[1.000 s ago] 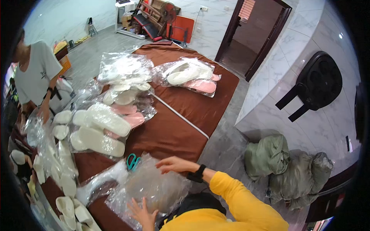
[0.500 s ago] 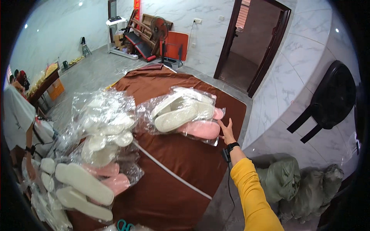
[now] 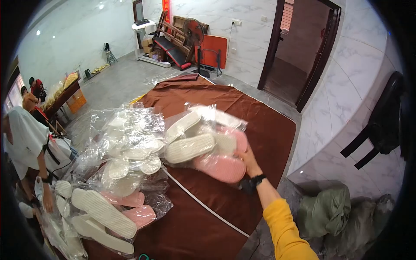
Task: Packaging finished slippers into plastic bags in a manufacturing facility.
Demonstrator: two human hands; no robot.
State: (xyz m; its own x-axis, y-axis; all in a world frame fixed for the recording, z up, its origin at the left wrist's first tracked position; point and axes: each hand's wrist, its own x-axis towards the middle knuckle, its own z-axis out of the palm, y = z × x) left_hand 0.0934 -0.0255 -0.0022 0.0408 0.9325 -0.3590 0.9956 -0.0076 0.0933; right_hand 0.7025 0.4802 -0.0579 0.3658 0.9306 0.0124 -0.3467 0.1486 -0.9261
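My right hand (image 3: 249, 161) reaches out from a yellow sleeve across the brown-covered table. Its fingers close round the right end of the pink slippers (image 3: 220, 168), which lie in clear plastic wrapping with white slippers (image 3: 190, 148) against them. A dark band circles the wrist. Just left of this bundle lies a heap of bagged white slippers (image 3: 130, 149) under shiny plastic. Nearer to me on the left are more white slippers (image 3: 104, 212) and pink slippers (image 3: 141, 215) in clear bags. My left hand is out of the picture.
A co-worker in a white top (image 3: 27, 138) stands at the left edge, one hand (image 3: 47, 203) by the bagged slippers. A white strip (image 3: 208, 206) crosses the brown cloth (image 3: 195, 225). Green sacks (image 3: 325, 208) sit at lower right; a black bag (image 3: 381, 121) hangs on the wall.
My right hand has gone from spread fingers beside the bundle to gripping its pink slippers. The bundle has shifted toward me. The whole view has swung slightly left.
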